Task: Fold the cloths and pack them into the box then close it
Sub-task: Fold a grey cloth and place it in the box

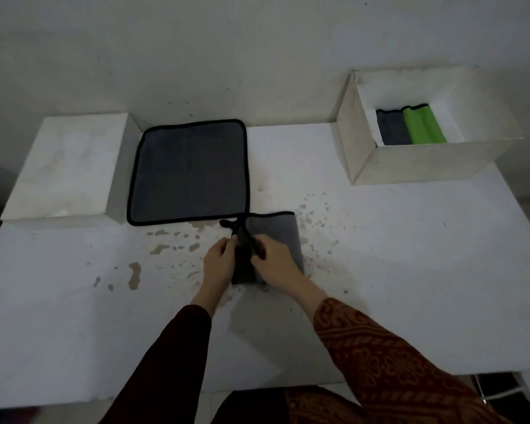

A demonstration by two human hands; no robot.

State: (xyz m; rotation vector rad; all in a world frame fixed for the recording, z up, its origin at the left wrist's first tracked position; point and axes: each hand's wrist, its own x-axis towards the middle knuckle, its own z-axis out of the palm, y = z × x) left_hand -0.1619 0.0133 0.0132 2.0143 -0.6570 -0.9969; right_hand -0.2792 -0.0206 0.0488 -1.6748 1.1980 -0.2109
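A partly folded grey cloth [276, 234] with black edging lies at the middle of the white table [395, 246]. My left hand [219, 264] pinches its black edge from the left. My right hand [274, 260] grips the same folded edge from the right. A second grey cloth [190, 171] with a black border lies flat and unfolded just behind. At the back right stands the open white box [410, 162]. Inside it sit a folded dark grey cloth [392, 127] and a folded green cloth [423, 125], side by side.
The white box lid [65, 166] lies upside up at the back left, beside the flat cloth. Brown chipped patches mark the table top around my hands. A pale wall rises behind the table. The table's near edge runs below my forearms.
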